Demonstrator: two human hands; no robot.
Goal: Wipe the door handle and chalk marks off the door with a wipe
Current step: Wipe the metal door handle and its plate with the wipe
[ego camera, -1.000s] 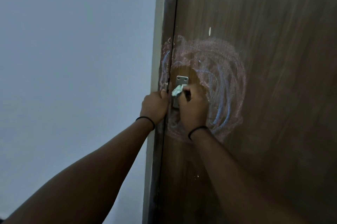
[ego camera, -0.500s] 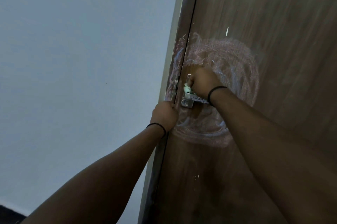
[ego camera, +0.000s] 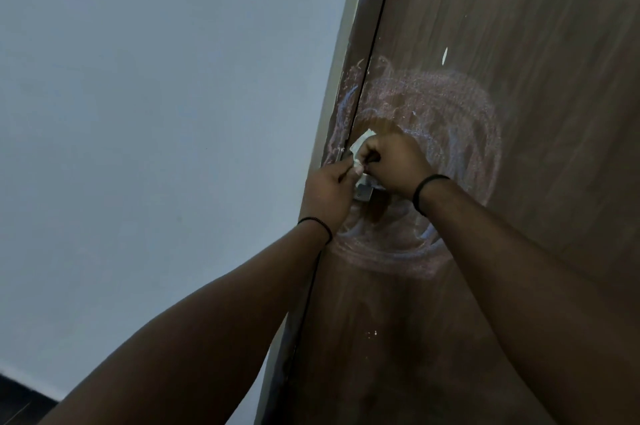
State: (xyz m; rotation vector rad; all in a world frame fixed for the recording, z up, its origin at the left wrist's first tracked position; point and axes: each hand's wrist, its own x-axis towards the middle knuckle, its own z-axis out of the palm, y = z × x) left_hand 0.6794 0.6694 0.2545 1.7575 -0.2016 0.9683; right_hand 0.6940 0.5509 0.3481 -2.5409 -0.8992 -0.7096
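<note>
Right hand (ego camera: 394, 165) grips wipe (ego camera: 360, 147) on door handle (ego camera: 365, 192); left hand (ego camera: 327, 192) pinches wipe's edge; chalk marks (ego camera: 460, 113) ring handle.

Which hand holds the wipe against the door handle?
The right hand: it grips the wipe at the handle; the left hand sits by the door's edge.

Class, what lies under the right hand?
Under the right hand the wipe shows, with part of the metal handle below. The rest of the handle is covered.
</note>
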